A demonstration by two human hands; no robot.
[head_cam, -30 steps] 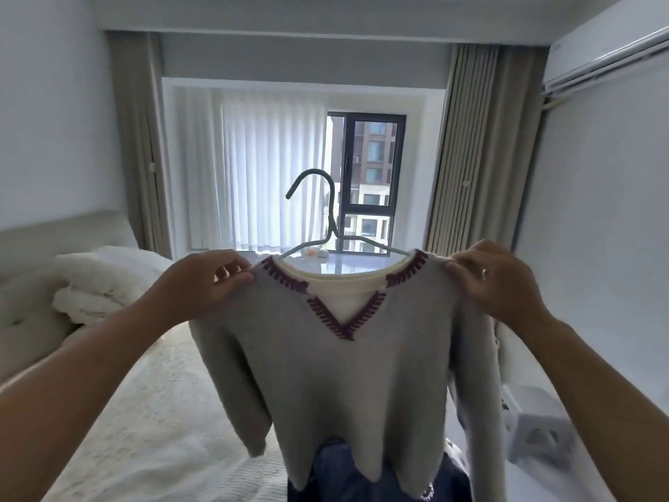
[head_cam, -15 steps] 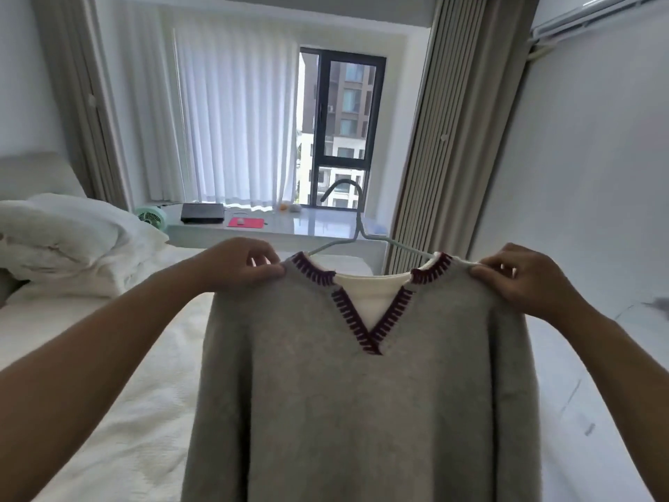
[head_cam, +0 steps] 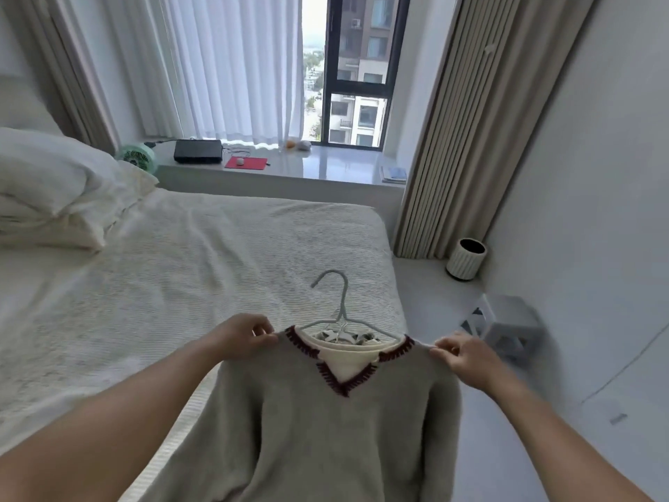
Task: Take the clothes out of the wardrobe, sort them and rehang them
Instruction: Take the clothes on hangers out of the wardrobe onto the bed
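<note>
Over the near corner of the bed (head_cam: 181, 284), the grey sweater (head_cam: 325, 429) hangs on its pale hanger (head_cam: 338, 313), held out in front of me by both shoulders. My left hand (head_cam: 242, 336) pinches the knit at the left shoulder seam, fingers (head_cam: 262, 329) curled onto the fabric; my right hand (head_cam: 458, 355) pinches the right shoulder the same way. The hook stands free above the dark red V-neck trim, with a white inner layer showing in the neckline.

Handling, as judged: a soft, limp knit, light, with no stiffness of its own. It will sag and stretch if carried by the fabric alone. The hanger is the rigid part, so the better hold is the hook or the shoulder bar beneath the knit. The knit could slip off a smooth hanger if it is tilted.

Surroundings: pillows (head_cam: 54, 182) are stacked at the bed's head, well apart. The window ledge (head_cam: 325, 168) carries a dark box, a red mat and a green fan. To the right on the floor stand a ribbed white bin (head_cam: 465, 259) and a blurred stool (head_cam: 506, 327), the stool near my right hand. Nothing lies on the bed corner below the sweater.
</note>
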